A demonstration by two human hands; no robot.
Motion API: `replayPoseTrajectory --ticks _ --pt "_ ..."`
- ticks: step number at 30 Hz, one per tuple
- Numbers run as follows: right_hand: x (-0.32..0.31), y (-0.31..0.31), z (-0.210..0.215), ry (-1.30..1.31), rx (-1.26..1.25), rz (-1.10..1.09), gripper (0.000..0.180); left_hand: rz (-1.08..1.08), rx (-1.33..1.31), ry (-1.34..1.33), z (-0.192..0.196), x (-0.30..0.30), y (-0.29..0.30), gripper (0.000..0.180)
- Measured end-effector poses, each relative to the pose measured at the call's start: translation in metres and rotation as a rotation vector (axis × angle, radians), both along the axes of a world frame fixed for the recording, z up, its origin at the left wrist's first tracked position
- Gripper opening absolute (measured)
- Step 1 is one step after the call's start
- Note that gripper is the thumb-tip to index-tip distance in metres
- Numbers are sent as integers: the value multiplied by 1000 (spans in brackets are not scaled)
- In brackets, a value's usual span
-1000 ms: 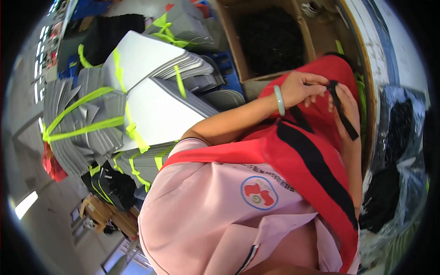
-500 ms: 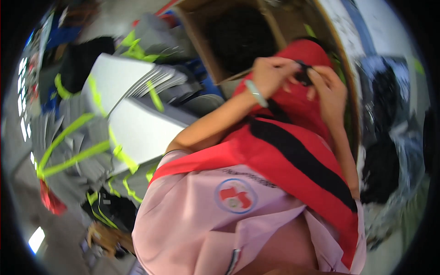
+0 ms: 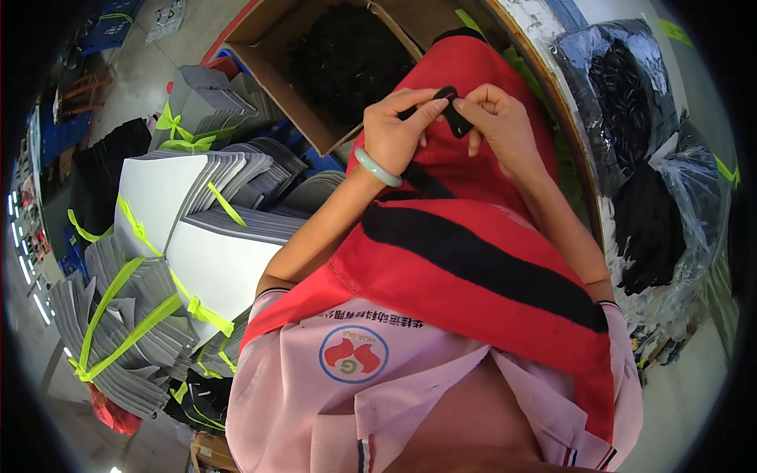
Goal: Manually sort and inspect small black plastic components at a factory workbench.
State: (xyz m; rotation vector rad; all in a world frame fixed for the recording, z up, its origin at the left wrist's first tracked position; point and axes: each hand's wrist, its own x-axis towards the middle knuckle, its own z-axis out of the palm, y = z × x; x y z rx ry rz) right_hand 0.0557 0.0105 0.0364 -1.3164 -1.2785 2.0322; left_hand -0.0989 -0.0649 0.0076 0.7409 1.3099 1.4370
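Over my lap, both hands meet at a small black looped piece (image 3: 457, 118), soft-looking like a strap or fabric loop. My left hand (image 3: 394, 130), with a pale green bangle on its wrist, pinches one end between thumb and fingers. From the other side my right hand (image 3: 505, 126) pinches it, thumb against forefinger. Part of the piece is hidden behind the fingertips. Beneath the hands spreads a red apron (image 3: 465, 315) with a wide black band, worn over a pink shirt.
Beyond my left hand stands an open cardboard box (image 3: 276, 91) holding many dark pieces (image 3: 343, 59). Stacks of grey and white sheets (image 3: 225, 248), tied with yellow-green strips, fill the left. At right, clear plastic bags (image 3: 706, 189) of black pieces lie past a brown edge (image 3: 564, 102).
The view has shifted and become sharper, so my hands appear farther left. Both still pinch the black looped piece, which now shows more plainly between them.
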Motion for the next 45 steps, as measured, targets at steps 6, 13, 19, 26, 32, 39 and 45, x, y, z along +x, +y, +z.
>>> replayPoseTrajectory --ticks 6,13,19,26,32,39,45 --pt "-2 1 -1 29 -129 53 13 21 77 171 -5 -4 -3 16" --pt "-5 -2 0 161 53 -79 25 -32 56 26 1 -7 1 17" --pt "10 11 1 174 -176 85 24 -94 109 38 4 -9 -3 17" --pt "13 16 -5 30 154 232 20 -181 193 154 12 -8 -10 17" --pt "7 10 -2 93 203 96 13 -206 175 101 16 -8 -14 16" --pt "-11 17 -37 168 191 61 14 -203 212 392 28 -30 -15 15" --pt "-15 13 -54 24 395 116 22 294 -264 -51 5 -105 -13 24"
